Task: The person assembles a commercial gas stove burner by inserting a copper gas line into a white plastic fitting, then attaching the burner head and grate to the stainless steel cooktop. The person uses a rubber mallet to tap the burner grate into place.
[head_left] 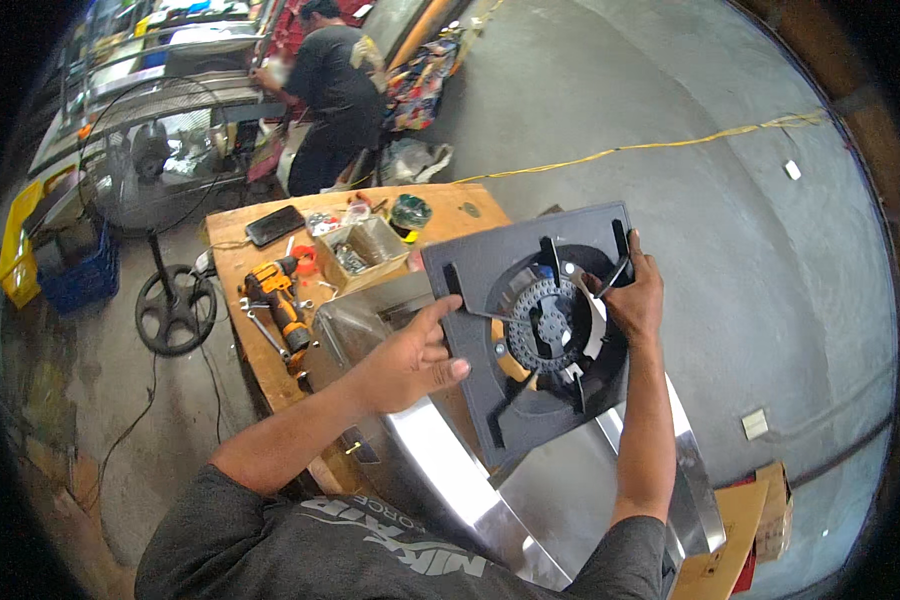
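A dark grey square gas stove top [470,270] is raised and tilted above the bench, with a black pan support [515,405] and a round burner head [545,325] in its middle. My right hand [638,295] grips its far right side, thumb toward the burner opening and fingers at the outer edge. At the left side, my left hand [410,365] is open with its fingers apart. The left index fingertip reaches the plate's edge; whether it presses there I cannot tell. Below the plate lies a shiny sheet-metal stove body [560,490].
On the wooden bench [450,210] are a yellow-black cordless drill [280,300], wrenches [265,330], a phone [275,226] and a tub of screws [360,255]. A standing fan [160,160] and another person [340,95] are behind. Cardboard [725,530] leans at right; a yellow cable [620,150] crosses the floor.
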{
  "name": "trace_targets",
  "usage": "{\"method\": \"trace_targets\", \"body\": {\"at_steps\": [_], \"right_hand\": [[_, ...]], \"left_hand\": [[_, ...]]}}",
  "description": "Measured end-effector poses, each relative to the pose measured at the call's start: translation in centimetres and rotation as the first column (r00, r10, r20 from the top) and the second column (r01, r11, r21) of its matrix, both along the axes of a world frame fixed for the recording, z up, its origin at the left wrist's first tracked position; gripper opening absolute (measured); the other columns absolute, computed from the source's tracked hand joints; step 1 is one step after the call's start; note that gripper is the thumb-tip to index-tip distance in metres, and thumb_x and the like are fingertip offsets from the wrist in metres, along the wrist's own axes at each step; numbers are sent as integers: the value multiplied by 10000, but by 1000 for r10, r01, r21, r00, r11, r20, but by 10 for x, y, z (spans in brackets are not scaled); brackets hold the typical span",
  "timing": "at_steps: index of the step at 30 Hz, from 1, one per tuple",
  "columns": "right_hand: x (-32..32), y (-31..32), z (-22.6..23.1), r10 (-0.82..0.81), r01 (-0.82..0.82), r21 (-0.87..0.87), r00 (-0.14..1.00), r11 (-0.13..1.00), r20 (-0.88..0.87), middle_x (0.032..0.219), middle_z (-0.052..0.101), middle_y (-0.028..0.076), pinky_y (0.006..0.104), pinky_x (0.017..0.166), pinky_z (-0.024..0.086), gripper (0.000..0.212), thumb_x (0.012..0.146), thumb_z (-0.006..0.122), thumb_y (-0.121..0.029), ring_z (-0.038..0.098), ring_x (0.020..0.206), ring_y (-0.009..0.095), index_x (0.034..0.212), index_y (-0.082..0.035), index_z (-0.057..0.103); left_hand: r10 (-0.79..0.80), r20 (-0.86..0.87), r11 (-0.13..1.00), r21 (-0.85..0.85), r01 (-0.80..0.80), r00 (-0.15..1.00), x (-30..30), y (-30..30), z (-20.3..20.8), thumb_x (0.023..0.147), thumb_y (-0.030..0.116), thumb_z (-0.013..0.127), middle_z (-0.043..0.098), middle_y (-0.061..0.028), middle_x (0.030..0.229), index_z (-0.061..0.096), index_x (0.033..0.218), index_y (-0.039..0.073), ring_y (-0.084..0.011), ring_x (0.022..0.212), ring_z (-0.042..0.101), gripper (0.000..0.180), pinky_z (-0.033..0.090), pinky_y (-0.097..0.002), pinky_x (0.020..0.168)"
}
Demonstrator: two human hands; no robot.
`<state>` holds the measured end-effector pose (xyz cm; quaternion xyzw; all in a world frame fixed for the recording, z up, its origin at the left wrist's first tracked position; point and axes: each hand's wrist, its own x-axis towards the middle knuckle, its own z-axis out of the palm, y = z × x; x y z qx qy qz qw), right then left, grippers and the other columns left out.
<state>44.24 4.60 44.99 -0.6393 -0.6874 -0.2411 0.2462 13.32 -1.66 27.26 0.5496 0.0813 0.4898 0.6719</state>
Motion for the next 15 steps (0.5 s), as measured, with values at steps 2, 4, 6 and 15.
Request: {"method": "trace_targets", "body": {"at_steps": [2, 4, 6, 15], "right_hand": [[-2, 11, -12, 36, -35, -37, 999, 999, 32, 930, 590, 131, 399, 802, 527, 1052, 552, 940, -335, 637, 879, 313, 1465, -58, 498], [-13, 15, -18, 40, -33, -115, 998, 993, 51, 946, 597, 138, 398, 800, 527, 1054, 552, 934, -323, 640, 888, 314, 1471, -60, 491], [-16, 19, -27, 42, -35, -184, 998, 982, 36, 961, 603, 146, 399, 802, 526, 1053, 555, 925, -322, 642, 900, 319, 1476, -65, 484], [-15, 54, -61, 108, -110, -350, 994, 930, -25, 964, 606, 197, 420, 840, 511, 1077, 561, 902, -390, 638, 935, 358, 1497, -87, 463]], "left_hand": [[-36, 1, 997, -70, 36, 999, -2, -2, -14, 992, 241, 650, 530, -222, 1348, 94, 1528, 30, -263, 1238, 570, 801, 479, -393, 1036], [-44, -1, 985, -166, 43, 999, -7, -3, -22, 994, 282, 646, 542, -203, 1328, 118, 1515, 34, -252, 1212, 581, 783, 483, -389, 1033], [-75, -35, 961, -269, 63, 997, -13, -5, -25, 998, 324, 635, 550, -192, 1311, 140, 1505, 36, -243, 1191, 590, 765, 490, -389, 1028], [-259, -239, 867, -485, 116, 936, -54, 6, 3, 978, 395, 642, 626, -235, 1214, 238, 1491, 35, -255, 1175, 622, 746, 535, -395, 976]]}}
